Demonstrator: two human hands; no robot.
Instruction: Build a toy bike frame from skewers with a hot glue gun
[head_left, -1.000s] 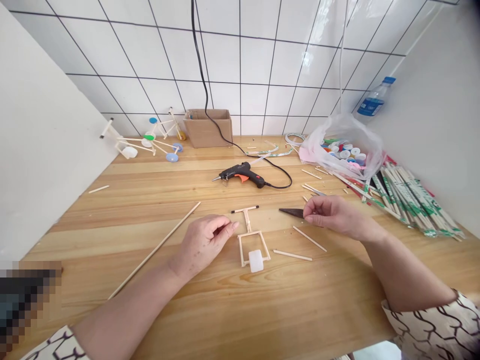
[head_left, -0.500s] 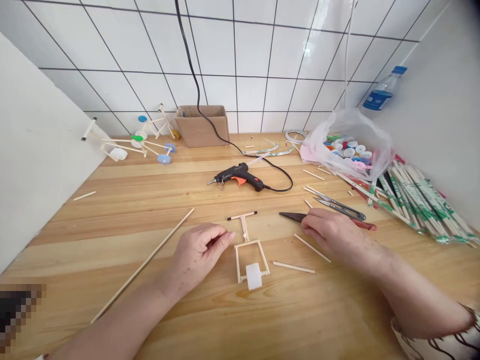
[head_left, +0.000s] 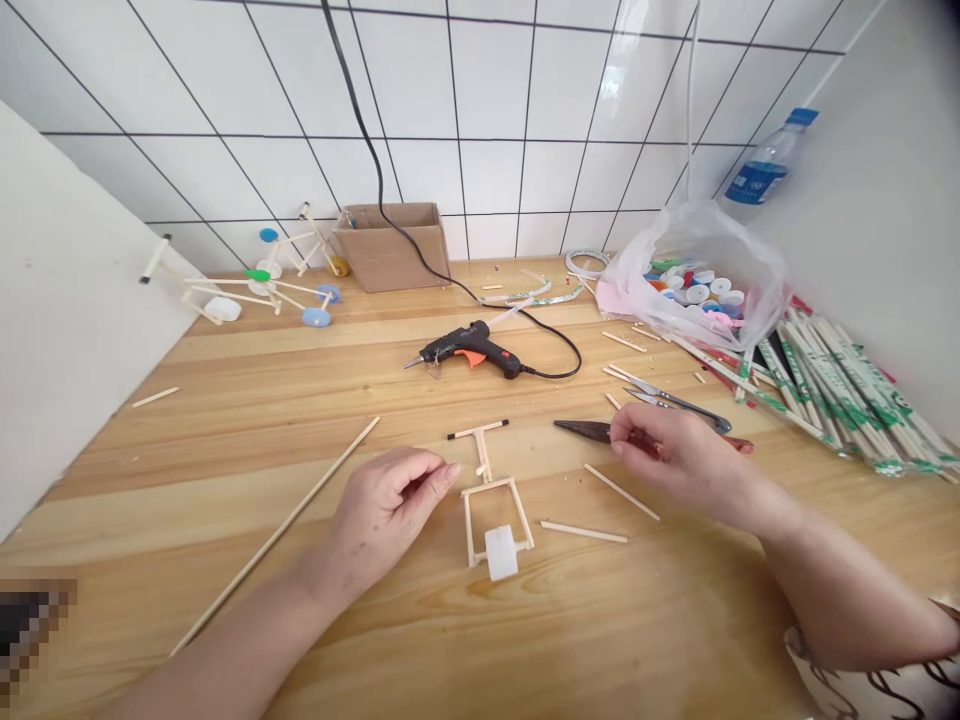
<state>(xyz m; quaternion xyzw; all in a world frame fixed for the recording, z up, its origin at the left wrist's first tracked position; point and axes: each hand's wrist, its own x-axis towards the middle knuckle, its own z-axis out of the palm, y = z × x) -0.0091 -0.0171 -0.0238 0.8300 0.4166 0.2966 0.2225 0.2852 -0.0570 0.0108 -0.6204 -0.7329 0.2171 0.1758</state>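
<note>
My left hand (head_left: 386,505) rests on the wooden table (head_left: 420,640), its fingers curled in with nothing visible in them. Its fingertips lie just left of a small stick frame (head_left: 491,490) with a white cap wheel (head_left: 501,552) at its near end. My right hand (head_left: 671,458) lies over a dark pointed cutting tool (head_left: 581,430) with red handles, and the fingers curl round its middle. Two short sticks (head_left: 621,491) lie on the table beside that hand.
A black glue gun (head_left: 469,352) with its cord lies behind the frame. Small snips (head_left: 675,398), wrapped chopsticks (head_left: 840,395) and a plastic bag of caps (head_left: 697,290) are at the right. A long stick (head_left: 285,525), a cardboard box (head_left: 394,245) and finished stick models (head_left: 255,290) are on the left.
My right hand dropped onto the cutting tool, then closed round it. The view has shifted, bringing the snips into sight. My left hand stays put beside the frame.
</note>
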